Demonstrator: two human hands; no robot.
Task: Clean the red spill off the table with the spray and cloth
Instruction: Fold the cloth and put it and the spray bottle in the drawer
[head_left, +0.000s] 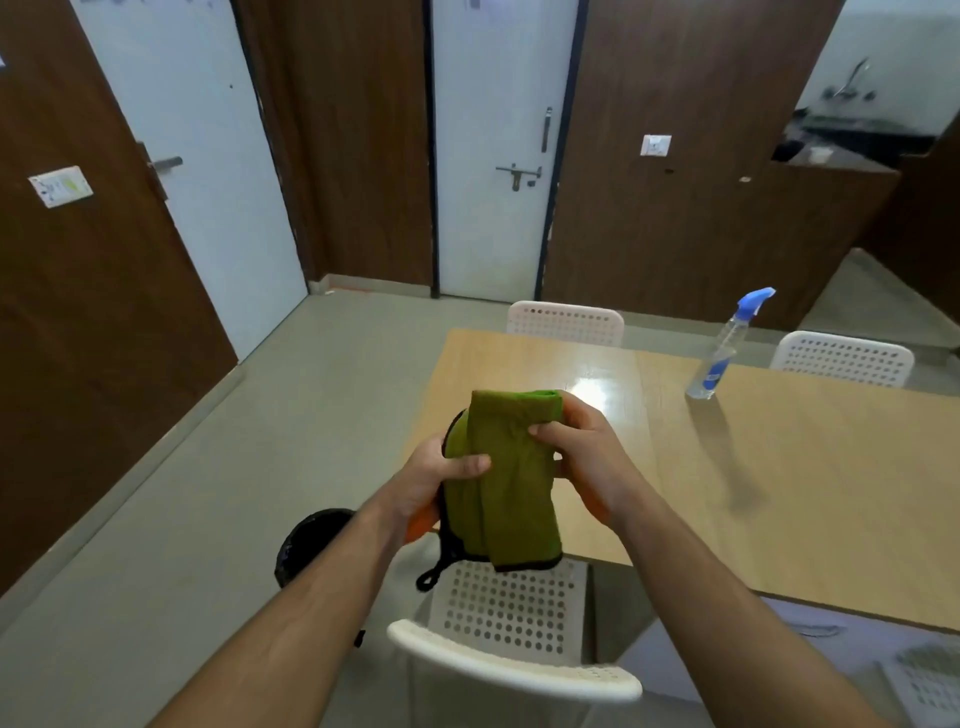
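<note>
The folded green cloth (506, 478) hangs above the desk's (810, 483) near corner, gripped by the left hand (436, 480) and right hand (582, 457), while the spray bottle (719, 353) stands upright farther right.

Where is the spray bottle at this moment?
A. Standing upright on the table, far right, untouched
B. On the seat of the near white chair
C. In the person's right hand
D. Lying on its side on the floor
A: the spray bottle with the blue trigger stands upright on the table near the far right side, while the left hand and right hand both hold the folded green cloth.
</note>
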